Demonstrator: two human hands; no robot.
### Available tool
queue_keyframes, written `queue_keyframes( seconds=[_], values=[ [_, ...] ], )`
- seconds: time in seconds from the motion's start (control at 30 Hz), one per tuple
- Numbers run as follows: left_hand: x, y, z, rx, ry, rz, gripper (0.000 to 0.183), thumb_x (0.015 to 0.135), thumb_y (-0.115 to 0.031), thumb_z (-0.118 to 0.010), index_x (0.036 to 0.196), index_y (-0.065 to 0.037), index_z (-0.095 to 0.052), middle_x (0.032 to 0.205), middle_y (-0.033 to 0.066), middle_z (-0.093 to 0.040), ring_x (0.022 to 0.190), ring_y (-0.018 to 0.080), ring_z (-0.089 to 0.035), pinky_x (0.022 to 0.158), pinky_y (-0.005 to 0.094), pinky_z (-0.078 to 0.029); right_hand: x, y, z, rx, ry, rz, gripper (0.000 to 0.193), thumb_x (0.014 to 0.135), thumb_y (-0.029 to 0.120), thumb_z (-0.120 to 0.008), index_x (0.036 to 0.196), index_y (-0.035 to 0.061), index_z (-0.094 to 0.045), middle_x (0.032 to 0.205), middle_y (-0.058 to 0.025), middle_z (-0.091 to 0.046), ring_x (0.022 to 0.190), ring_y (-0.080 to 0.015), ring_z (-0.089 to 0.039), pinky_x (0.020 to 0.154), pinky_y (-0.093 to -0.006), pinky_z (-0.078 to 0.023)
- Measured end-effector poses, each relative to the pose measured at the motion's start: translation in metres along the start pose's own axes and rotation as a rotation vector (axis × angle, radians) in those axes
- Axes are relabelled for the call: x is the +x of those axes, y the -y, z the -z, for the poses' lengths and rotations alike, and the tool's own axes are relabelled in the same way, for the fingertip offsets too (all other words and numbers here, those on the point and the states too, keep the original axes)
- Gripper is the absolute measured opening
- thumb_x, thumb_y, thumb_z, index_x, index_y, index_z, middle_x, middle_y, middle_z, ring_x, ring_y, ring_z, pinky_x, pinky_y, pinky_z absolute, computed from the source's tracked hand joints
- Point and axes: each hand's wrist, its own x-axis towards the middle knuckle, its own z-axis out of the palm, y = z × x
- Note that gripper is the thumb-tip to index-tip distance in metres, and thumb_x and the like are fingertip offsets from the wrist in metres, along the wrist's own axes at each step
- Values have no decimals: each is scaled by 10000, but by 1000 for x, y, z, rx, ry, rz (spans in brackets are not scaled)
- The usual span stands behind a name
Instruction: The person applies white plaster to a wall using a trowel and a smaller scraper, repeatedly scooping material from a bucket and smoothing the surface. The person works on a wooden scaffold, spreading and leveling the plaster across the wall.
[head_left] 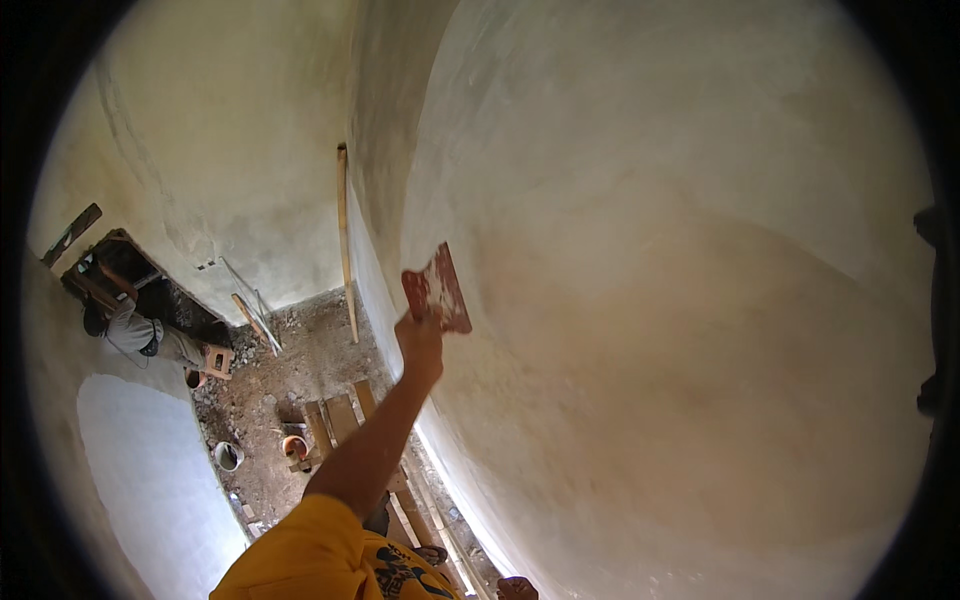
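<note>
Head view — dark lettering (398, 574) on shirt (300, 550), spreader (448, 292) in left hand (420, 345)

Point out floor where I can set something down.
The barest patch of dirt floor lies between the wooden planks and the far wall, left of the tall pole. It is crowded around the orange bucket and beside the co-worker at the wall opening.

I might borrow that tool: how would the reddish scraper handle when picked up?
The scraper probably feels light, since the left hand holds it up alone. Its broad, thin-looking plate may flex slightly when pushed. Pale smears might make it slippery.
</note>
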Motion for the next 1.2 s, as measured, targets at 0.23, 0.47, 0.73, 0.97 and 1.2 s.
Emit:
queue_keyframes(
  seconds=[0.23,0.47,0.73,0.97,1.2],
  values=[
    [8,-108,-71,-381,302,-154,71,933,-28,-670,997,-6,-691,829,3,-621,691,100,-579,629,292,-516,-44,26,-9,125,-48,-75,244,923,236,-683,1011,15,-738,760,-71,-700,664,-157,-620,620,-322,-507],
    [-144,-162,-77,250,583,-512,256,1005,-59,-588,1228,-13,-706,934,28,-728,786,82,-654,757,293,-575,-44,34,-11,66,-51,-8,224,906,246,-710,986,38,-739,749,-43,-694,664,-138,-620,615,-308,-503],
    [-102,-148,-59,-57,111,-473,375,1053,-15,-493,1418,37,-565,1324,151,-691,972,88,-664,891,256,-544,-29,41,23,185,-189,74,194,931,216,-701,974,27,-717,771,-55,-696,640,-119,-606,578,-290,-500],
    [-112,-156,-133,417,136,-857,517,922,40,-588,1420,-101,-597,1265,184,-675,1050,375,-696,847,396,-587,-47,11,-9,313,-218,-55,166,953,192,-688,1006,36,-710,817,-51,-706,656,-124,-602,583,-283,-494],
    [-223,-75,-12,132,1334,-752,489,963,-26,-672,1437,-51,-555,1472,90,-581,1201,177,-643,1012,348,-535,-25,34,-29,-139,-77,211,363,975,380,-670,946,19,-695,758,-123,-668,641,-217,-602,565,-360,-513]
  ],
)
